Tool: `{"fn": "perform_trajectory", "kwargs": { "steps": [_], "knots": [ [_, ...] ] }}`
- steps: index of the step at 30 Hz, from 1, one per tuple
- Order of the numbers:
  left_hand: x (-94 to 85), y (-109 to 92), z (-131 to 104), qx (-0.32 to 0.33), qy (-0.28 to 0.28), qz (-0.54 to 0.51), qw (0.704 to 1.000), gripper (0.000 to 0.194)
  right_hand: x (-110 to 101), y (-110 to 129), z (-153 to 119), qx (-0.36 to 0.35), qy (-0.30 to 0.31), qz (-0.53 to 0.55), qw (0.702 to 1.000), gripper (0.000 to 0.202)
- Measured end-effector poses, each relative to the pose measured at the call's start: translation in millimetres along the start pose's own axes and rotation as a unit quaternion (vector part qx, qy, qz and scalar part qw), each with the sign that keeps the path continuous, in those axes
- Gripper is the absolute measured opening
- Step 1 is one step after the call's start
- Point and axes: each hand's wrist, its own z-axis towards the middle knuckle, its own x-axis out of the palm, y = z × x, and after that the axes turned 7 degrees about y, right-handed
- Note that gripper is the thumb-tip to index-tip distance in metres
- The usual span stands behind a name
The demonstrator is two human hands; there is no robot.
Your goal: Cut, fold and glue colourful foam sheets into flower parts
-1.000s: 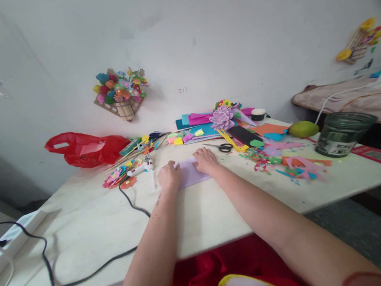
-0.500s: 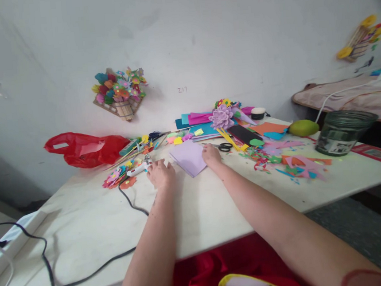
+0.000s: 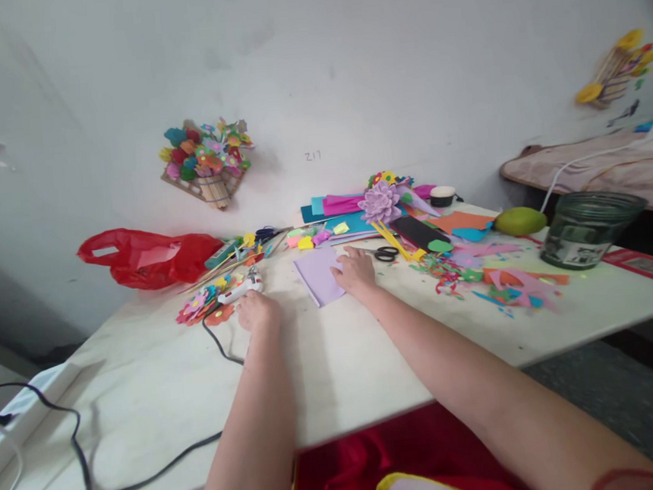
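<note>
On the tabletop lies a light purple craft sheet [image 3: 318, 276], with a narrow band along its left edge. My right hand [image 3: 357, 273] rests on its right side, fingers spread apart. A pair of scissors with black handles [image 3: 386, 254] is just beyond that hand. My left hand [image 3: 258, 312] is at the near side of a white glue gun [image 3: 242, 289], fingers reaching toward its handle; whether they touch it is hard to see. The gun lies beside a pile of colourful flower cut-outs [image 3: 197, 303].
A red plastic bag [image 3: 150, 256] sits at the back left. A black cord [image 3: 168, 466] runs to a power strip [image 3: 29, 408]. To the right are a dark phone [image 3: 420, 231], paper scraps [image 3: 521, 285], a green fruit [image 3: 520, 221] and a glass jar [image 3: 588, 230]. A large purple flower [image 3: 381, 201] stands behind.
My left hand has moved left and nearer, toward the glue gun's handle. My right hand has shifted left onto the purple sheet and its fingers have spread. The sheet has turned slightly.
</note>
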Motion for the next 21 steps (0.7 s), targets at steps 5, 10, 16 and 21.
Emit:
{"fn": "perform_trajectory", "kwargs": {
  "steps": [5,10,16,21],
  "knots": [
    [-5.9,-1,5,-0.056,0.047,-0.022,0.997,0.036,1,1,-2,-0.043,0.012,0.0,0.999,0.029],
    [-9.0,-5,1,-0.044,0.016,-0.038,0.998,0.037,0,6,-3,-0.079,0.016,-0.003,0.997,0.027],
    [-10.0,-12,-7,-0.016,-0.031,-0.066,0.997,0.035,-5,13,-6,-0.117,0.015,0.019,0.993,0.025],
    [-15.6,-26,-22,0.017,-0.039,-0.091,0.995,0.035,-7,28,-10,-0.128,0.068,0.08,0.986,0.027]
  ]
}}
